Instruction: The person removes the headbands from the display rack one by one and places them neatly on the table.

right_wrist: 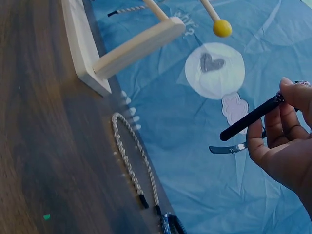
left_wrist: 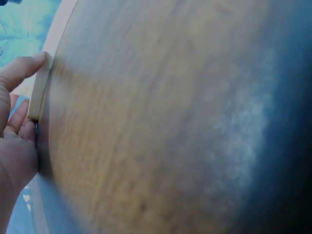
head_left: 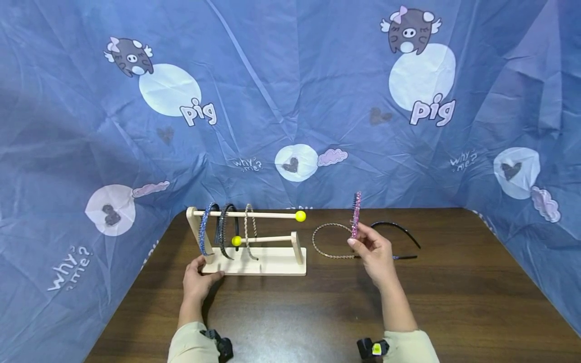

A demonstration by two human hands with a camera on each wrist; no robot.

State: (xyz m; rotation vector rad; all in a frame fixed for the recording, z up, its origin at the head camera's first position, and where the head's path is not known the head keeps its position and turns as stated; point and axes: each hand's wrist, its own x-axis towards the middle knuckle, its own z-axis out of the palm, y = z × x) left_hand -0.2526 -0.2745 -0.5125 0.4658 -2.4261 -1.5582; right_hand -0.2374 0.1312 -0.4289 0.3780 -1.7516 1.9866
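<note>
My right hand pinches a pink jewelled headband, raised above the table's back part. In the right wrist view, one black tip of that headband points away from my fingers. A wooden headband stand with two rods ending in yellow balls is at the left. My left hand grips the left end of its base, thumb along the front edge. On the upper rod hang a blue headband, black headbands and a braided silver headband, which also passes the lower rod.
Right of the stand, a braided headband lies on the brown table. Beyond my right hand lies a dark headband, partly hidden by it. A blue patterned cloth rises behind the table and along its sides.
</note>
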